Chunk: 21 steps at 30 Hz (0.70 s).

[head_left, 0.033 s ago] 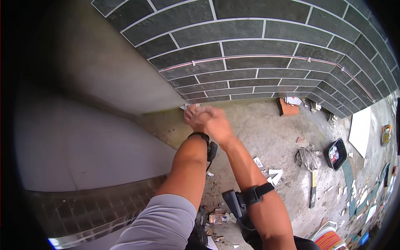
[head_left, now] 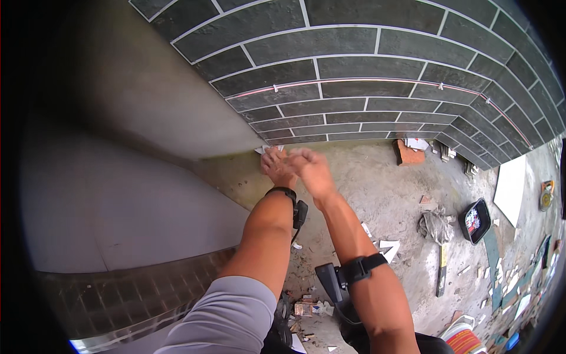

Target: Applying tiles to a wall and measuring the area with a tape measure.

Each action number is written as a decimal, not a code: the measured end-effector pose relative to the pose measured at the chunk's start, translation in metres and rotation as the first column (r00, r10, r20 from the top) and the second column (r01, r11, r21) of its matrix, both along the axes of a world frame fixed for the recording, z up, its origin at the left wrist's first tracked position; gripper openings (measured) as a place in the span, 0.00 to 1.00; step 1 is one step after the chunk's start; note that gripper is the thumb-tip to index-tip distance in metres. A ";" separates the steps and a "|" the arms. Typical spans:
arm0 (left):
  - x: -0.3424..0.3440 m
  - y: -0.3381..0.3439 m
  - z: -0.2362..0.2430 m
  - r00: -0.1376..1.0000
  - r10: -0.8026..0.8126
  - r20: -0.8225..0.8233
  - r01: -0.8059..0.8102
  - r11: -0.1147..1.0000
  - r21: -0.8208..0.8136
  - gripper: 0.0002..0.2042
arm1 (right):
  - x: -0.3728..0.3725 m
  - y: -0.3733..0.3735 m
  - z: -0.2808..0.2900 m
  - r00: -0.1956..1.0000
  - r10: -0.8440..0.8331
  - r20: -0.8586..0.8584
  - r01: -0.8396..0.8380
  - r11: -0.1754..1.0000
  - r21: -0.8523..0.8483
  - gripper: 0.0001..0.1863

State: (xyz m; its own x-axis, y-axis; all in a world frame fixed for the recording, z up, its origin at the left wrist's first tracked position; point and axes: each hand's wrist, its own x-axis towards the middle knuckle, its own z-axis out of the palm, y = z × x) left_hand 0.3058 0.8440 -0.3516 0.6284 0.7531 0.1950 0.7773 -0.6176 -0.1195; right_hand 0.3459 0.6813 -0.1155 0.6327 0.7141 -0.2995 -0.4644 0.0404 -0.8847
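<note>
Low in the corner, my left hand (head_left: 277,165) is against a small white piece (head_left: 260,150), perhaps a tile scrap, with its fingers bent over it. White edges show on either side of the fingers; the rest is covered. Just right of it, my right hand (head_left: 311,170) is raised with its fingers curled in. Whatever it may hold is hidden and too blurred to name. The dark grey brick-patterned wall tiles (head_left: 354,121) with white joints rise beyond both hands, and a plain grey wall (head_left: 194,112) stands to the left.
A pink-white cable (head_left: 365,79) is clipped along the tiles. An orange brick (head_left: 409,153) sits at the wall's foot. Rightward on the concrete are a crumpled grey bag (head_left: 435,226), a spirit level (head_left: 441,271), a black tub (head_left: 483,221), a white sheet (head_left: 511,189) and scattered scraps.
My right hand has drawn slightly away to the right, leaving a gap beside my left hand. The left hand stays at the white piece.
</note>
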 end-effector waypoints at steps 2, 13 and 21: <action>0.022 -0.047 0.039 0.991 -0.093 0.100 0.107 0.984 -0.145 0.35 | 0.036 -0.018 -0.057 0.966 -0.217 -0.140 0.205 0.974 -0.093 0.13; -0.005 -0.017 0.086 0.998 -0.051 -0.035 0.034 0.927 -0.372 0.52 | 0.076 0.069 -0.164 0.833 -0.275 -0.480 0.225 0.961 -0.160 0.17; -0.008 -0.014 0.091 0.997 -0.053 -0.053 0.027 0.917 -0.398 0.52 | 0.066 0.097 -0.165 0.742 -0.295 -0.602 0.243 0.955 -0.168 0.17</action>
